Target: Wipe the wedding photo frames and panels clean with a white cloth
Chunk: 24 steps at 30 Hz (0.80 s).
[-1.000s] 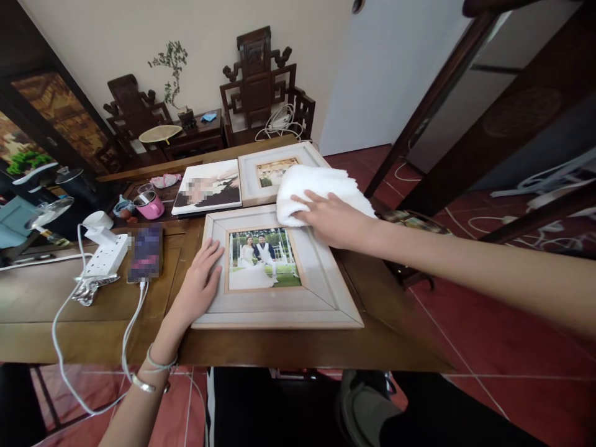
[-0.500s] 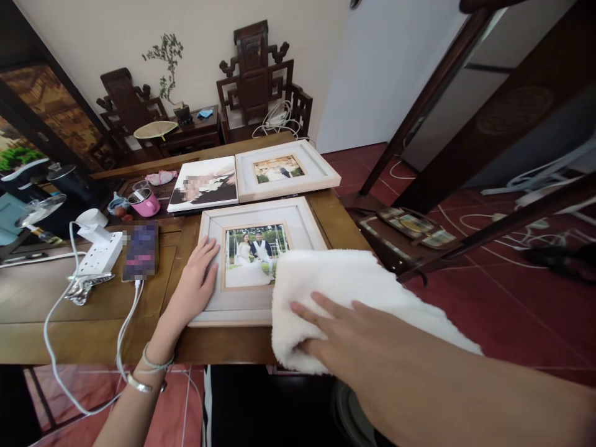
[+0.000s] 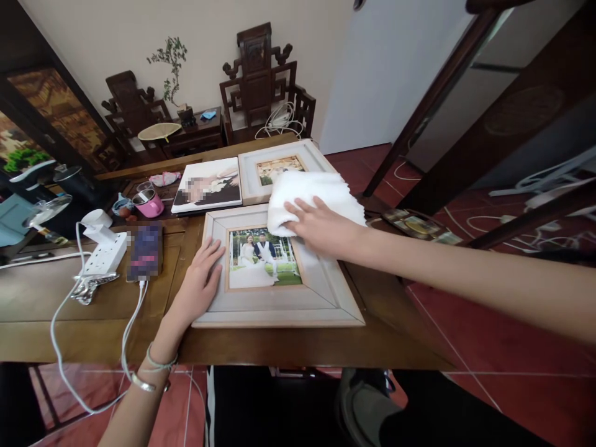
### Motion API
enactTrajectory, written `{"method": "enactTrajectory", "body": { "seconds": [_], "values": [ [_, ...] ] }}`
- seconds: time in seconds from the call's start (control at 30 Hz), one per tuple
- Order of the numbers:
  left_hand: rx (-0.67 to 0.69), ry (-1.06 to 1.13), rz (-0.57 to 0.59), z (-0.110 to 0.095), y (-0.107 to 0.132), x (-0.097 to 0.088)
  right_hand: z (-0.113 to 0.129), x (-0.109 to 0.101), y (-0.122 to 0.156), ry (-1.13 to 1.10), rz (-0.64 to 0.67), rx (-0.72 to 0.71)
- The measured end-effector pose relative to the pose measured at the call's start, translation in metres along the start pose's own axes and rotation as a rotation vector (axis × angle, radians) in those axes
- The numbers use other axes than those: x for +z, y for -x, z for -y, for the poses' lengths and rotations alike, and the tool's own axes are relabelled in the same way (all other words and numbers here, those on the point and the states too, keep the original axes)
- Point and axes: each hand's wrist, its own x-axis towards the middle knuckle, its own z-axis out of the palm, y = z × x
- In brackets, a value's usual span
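A picture frame with a pale wide border lies flat on the wooden table, a wedding photo inside it. Resting on its left border is my left hand, fingers stretched out. My right hand holds a fluffy white cloth against the frame's far right part, fingers spread over the cloth and its underside hidden. The cloth covers the photo's upper right corner and overlaps a second pale picture frame behind. Left of that lies a photo panel.
On the table's left are a power strip, a phone on a white cable, and a pink cup. Dark carved chairs and a potted plant stand behind. A dark wooden frame rises at the right.
My right hand has slid the cloth away from me, from the frame's near right corner to its far right side, uncovering the near corner. My left hand stays on the left border.
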Motion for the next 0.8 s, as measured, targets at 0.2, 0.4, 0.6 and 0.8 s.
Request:
{"method": "enactTrajectory", "body": {
  "seconds": [0.2,0.4,0.6,0.8],
  "values": [
    [-0.004,-0.009,0.005,0.000,0.000,0.000,0.051,-0.021,0.048,-0.029,0.052,-0.077],
    [-0.007,-0.010,-0.005,-0.001,0.001,0.000,0.102,-0.033,0.102,-0.298,0.202,-0.144],
    [-0.019,0.000,0.016,-0.002,0.000,0.000,0.097,-0.034,0.080,-0.329,0.222,-0.143],
    [-0.017,0.005,0.020,-0.001,0.001,0.000,0.035,-0.005,0.018,-0.107,-0.049,-0.077]
  ]
}}
